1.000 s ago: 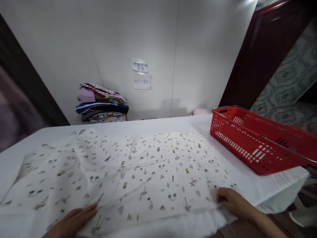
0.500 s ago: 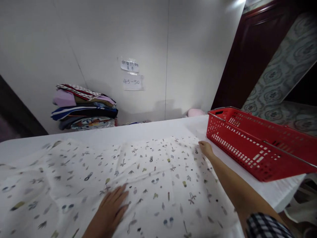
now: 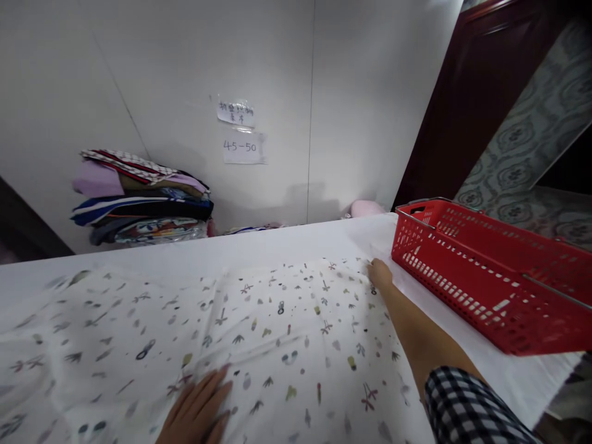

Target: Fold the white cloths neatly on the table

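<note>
- Cloth (image 3: 287,320): thin, soft, light; spread flat on table (image 3: 277,237), long axis 9 to 3 o'clock.
- Take hold at the corners; dragging would likely wrinkle it.
- Left hand (image 3: 197,410): flat, fingers spread, pressing the cloth at 6 o'clock, holding nothing.
- Right hand (image 3: 380,274): on the far corner at 2 o'clock, beside basket (image 3: 485,277); possibly pinching, cannot tell.

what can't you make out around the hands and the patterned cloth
Head view:
Right hand: its back faces the camera, so whether it grips the white printed cloth corner is unclear.
Left hand: wrist cut off by the bottom edge.
Red plastic basket: contents hidden by its near wall.
Upper paper note on the wall: writing too small.
Pink object: mostly hidden behind the table.
</note>
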A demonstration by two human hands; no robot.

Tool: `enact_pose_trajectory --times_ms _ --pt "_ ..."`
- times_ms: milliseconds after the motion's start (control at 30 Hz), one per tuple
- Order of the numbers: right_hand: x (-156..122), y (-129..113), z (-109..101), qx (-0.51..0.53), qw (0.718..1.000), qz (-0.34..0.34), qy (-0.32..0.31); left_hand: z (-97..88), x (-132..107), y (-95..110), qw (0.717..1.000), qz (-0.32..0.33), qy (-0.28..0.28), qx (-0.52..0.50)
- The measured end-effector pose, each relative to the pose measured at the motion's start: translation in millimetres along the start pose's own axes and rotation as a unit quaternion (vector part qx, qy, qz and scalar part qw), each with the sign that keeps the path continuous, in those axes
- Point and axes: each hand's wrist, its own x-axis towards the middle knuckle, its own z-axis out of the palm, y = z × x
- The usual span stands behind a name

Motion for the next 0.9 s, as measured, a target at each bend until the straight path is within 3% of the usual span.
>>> enact_pose_trajectory --times_ms 133,200,233,300,367,433,467,500,567,633,700,800,900 --pt "-31.4 -23.0 -20.4 0.063 0.996 -0.055 0.021 -4.3 7.1 8.1 0.99 -0.097 0.023 -0.095" --pt "-65.7 -41.4 -33.7 0.13 0.983 -0.125 0.026 -14.8 21.8 22.4 0.962 -0.197 0.033 -0.187" --pt "-88.4 -51.4 -40.1 0.187 0.966 -0.175 0.03 -23.0 32.7 33.3 0.932 -0.263 0.018 -0.248" --pt "-142.2 -70.9 -49.9 0.298 0.915 -0.271 0.015 -42.4 59.6 60.4 0.836 -0.365 -0.033 -0.408" --pt "-200.6 -86.4 -52.7 0.354 0.875 -0.329 -0.022 -59.8 86.3 88.6 0.696 -0.429 -0.048 -0.574" --pt "-254.0 -95.2 -46.4 0.375 0.846 -0.369 -0.087 -69.6 103.5 111.6 0.547 -0.442 -0.001 -0.711" --pt "-276.4 -97.0 -40.0 0.385 0.835 -0.373 -0.122 -71.3 106.4 120.2 0.485 -0.446 0.023 -0.752" --pt "-295.2 -97.4 -32.2 0.402 0.824 -0.367 -0.16 -71.4 105.5 126.9 0.439 -0.456 0.042 -0.773" --pt "-321.9 -95.7 -14.8 0.446 0.8 -0.332 -0.226 -68.9 94.7 135.4 0.374 -0.487 0.069 -0.786" --pt "-336.8 -93.2 -0.4 0.466 0.788 -0.309 -0.257 -65.4 79.0 138.9 0.334 -0.524 0.081 -0.779" --pt "-344.6 -92.3 7.7 0.443 0.799 -0.329 -0.241 -62.4 66.4 139.7 0.313 -0.548 0.085 -0.771" --pt "-349.2 -94.6 8.6 0.414 0.804 -0.369 -0.214 -59.1 59.7 139.2 0.305 -0.556 0.084 -0.769" --pt "-341.7 -96.3 0.2 0.467 0.805 -0.295 -0.216 -58.2 61.6 139.1 0.309 -0.552 0.092 -0.769"
